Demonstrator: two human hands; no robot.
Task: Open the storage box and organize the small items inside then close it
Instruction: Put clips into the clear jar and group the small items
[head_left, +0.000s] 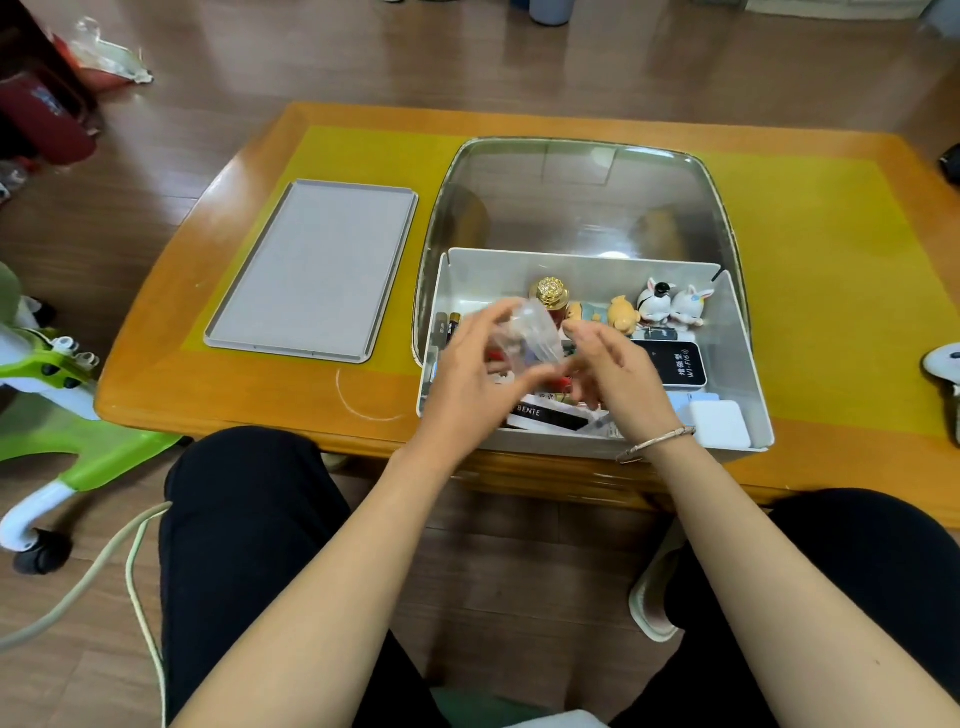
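The white storage box (740, 332) stands open on the table, its clear lid (582, 197) tipped up behind it. Inside are a gold-capped bottle (550, 293), small figurines (670, 306), a black Wi-Fi device (680, 364), a white adapter (719, 423) and a black packet marked BENTE (545, 415). My left hand (467, 379) holds a small clear plastic bag (530, 338) over the box. My right hand (618, 379) hovers beside the bag with fingers spread; I cannot tell if it touches the bag.
A grey tray (317, 270) lies flat on the yellow mat (810, 270) left of the box. A green and white toy (47, 395) stands at the table's left edge. A cord (130, 561) runs across the floor by my knee.
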